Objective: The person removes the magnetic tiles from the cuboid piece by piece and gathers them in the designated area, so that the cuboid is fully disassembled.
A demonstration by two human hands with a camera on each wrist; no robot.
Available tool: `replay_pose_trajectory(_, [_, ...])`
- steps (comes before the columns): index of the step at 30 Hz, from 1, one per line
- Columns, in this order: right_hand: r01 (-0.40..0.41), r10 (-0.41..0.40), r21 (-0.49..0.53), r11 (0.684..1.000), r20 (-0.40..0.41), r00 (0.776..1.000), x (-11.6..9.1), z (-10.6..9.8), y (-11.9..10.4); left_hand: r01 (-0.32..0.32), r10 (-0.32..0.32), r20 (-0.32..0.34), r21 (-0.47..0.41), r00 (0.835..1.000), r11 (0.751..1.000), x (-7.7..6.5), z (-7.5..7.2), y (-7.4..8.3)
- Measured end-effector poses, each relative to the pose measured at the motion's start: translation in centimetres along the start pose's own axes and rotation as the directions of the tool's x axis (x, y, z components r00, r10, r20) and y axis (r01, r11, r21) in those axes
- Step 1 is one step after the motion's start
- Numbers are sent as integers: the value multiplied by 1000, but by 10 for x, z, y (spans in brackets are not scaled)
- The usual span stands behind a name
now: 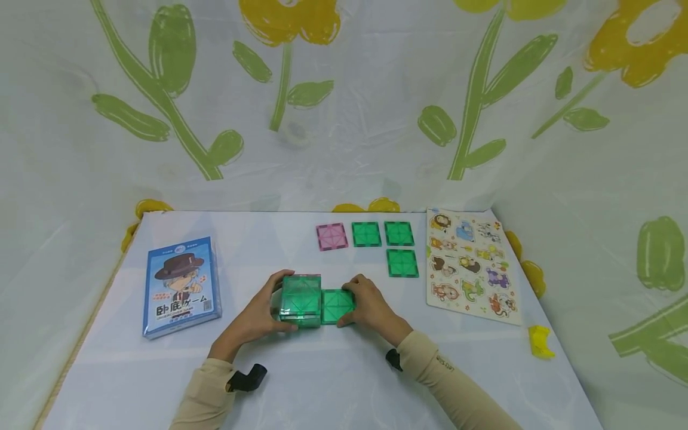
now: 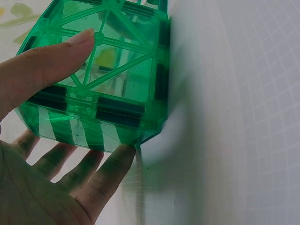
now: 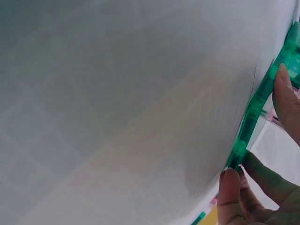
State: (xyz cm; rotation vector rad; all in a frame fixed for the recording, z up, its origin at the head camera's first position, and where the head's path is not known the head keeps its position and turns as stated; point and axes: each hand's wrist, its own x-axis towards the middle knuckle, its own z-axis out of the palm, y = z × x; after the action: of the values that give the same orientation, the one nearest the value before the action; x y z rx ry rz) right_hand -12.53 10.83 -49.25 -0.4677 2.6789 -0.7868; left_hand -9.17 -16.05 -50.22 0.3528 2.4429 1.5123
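Note:
Near the middle of the table stands a cube of see-through green magnetic tiles, with a little pink along its far top edge. My left hand grips the cube from its left side. In the left wrist view the thumb lies across one face of the cube and the fingertips touch another. Against the cube's right side lies a single green magnetic tile. My right hand holds that tile by its right side, fingers at the far corner and thumb at the near edge. The right wrist view shows the tile edge-on.
Farther back lie a pink tile and three loose green tiles. A blue game box sits at the left. On the right are an animal sticker board and a small yellow piece. A flowered sheet hangs behind the table.

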Motion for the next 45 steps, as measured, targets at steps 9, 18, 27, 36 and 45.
replay_pose_trajectory(9, [-22,22,22,1000,2,1000,0,3,0,20,-20,-6,7,1000,1000,-1,0,-1])
replay_pose_trajectory(18, [-14,14,20,1000,-12,1000,-2,2,1,23,-23,-1,-2,1000,1000,1,2,-1])
replay_pose_trajectory(27, [-7,7,3,1000,-19,1000,-2,3,2,1,-1,-1,-4,1000,1000,0,1,-1])
replay_pose_trajectory(36, [-12,12,11,1000,-25,1000,-2,4,3,-3,3,1,-6,1000,1000,0,1,-1])
replay_pose_trajectory(45, [-1,2,24,1000,-34,999,-4,3,2,0,0,0,-4,1000,1000,0,1,0])
